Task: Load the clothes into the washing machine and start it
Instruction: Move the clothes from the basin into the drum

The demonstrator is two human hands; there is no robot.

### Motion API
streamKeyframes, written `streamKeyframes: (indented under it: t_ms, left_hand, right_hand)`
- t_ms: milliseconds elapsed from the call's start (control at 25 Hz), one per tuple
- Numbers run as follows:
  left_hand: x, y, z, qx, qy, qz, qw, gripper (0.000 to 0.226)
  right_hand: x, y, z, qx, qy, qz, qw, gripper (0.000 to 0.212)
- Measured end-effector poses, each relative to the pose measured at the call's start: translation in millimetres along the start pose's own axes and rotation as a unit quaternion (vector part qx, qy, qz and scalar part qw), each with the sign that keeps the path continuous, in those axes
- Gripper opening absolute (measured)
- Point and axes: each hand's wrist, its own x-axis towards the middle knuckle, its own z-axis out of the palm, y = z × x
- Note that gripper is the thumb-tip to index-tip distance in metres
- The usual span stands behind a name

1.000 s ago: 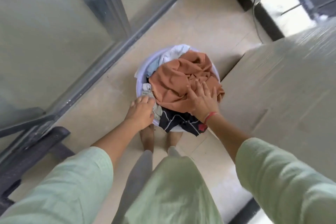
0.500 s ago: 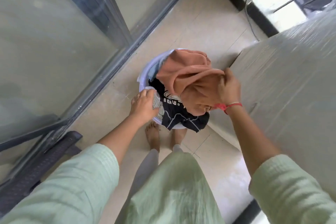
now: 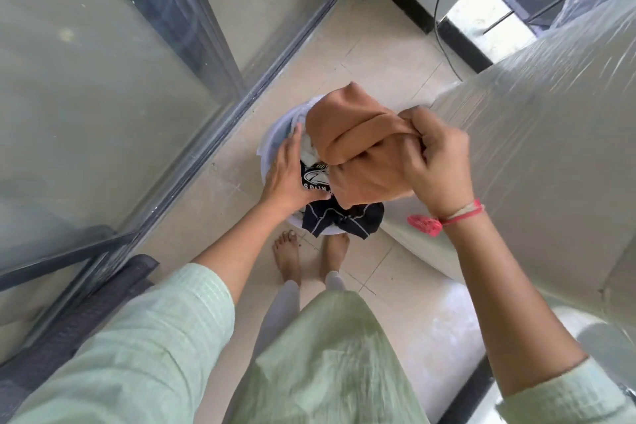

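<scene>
Up it comes: the right hand (image 3: 437, 165) has pulled the orange cloth (image 3: 354, 151) clear of the pile, grip bunched tight on a fold, the cloth now hanging mid-frame above the tub (image 3: 272, 144) where a second ago it lay flat on top. That uncovers the black shirt (image 3: 340, 217) with white print, draped over the tub's near rim. The left hand (image 3: 289, 179) has shifted off the rim and onto the heap, fingers spread flat, holding nothing. First item out, I'd say, loading barely begun. The covered machine (image 3: 533, 165) stands just right of the tub, lid not in sight. Tight spot: glass door (image 3: 120, 96) along the left, bare feet (image 3: 309, 255) close below, open floor (image 3: 371, 52) toward the top.
</scene>
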Motion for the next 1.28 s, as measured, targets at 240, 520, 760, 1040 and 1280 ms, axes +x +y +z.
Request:
streamKeyframes:
  t_ms: [240,520,760,1040,1280]
  left_hand:
    - [2.7,60.7,-33.3,0.017,-0.027,0.059,0.998,0.121]
    - [-2.6,101.5,-47.1,0.083,-0.080,0.056,0.992,0.088]
    - [-15.8,20.5,-36.9,0.089,-0.074,-0.048,0.992,0.066]
    - [-24.3,-63.1,40.5,0.228,-0.109,-0.038,0.967,0.063]
    - [6.3,-91.1,85.7,0.075,-0.026,-0.085,0.993,0.058]
  right_hand:
    - [-15.0,-28.5,-77.7,0.002,0.058,-0.002,0.998,0.015]
    - [-22.1,-31.8,-95.8,-0.020,0.026,0.026,0.999,0.018]
    - [12.6,-21.1,-49.0,0.123,0.073,0.154,0.978,0.017]
    - [82.9,26.6,-8.5,0.083,0.230,0.118,0.962,0.019]
    - [7.4,79.3,44.5,-0.115,0.019,0.086,0.989,0.010]
